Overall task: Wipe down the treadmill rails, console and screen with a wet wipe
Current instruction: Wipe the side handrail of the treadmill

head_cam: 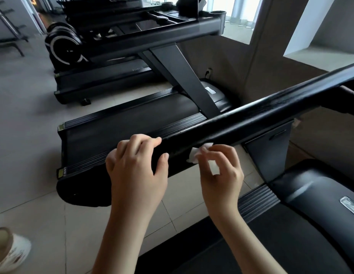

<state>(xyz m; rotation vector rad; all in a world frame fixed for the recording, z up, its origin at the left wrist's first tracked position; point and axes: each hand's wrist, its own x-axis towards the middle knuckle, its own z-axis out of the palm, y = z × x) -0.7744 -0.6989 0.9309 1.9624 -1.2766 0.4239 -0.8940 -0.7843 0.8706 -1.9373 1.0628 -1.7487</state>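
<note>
Black rail (251, 117) rises rightward; right hand (221, 171) pinches wipe (194, 155).

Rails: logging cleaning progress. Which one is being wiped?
The nearest rail: the left hand grips it, the right hand holds the wet wipe against it. The farther rail is untouched.

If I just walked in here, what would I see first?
Right in the middle, two hands work on a thick black rail that slants across the picture. The left hand grips its near end, and the right hand pinches a white wet wipe against its lower edge. Behind the rail stands another black treadmill.
</note>
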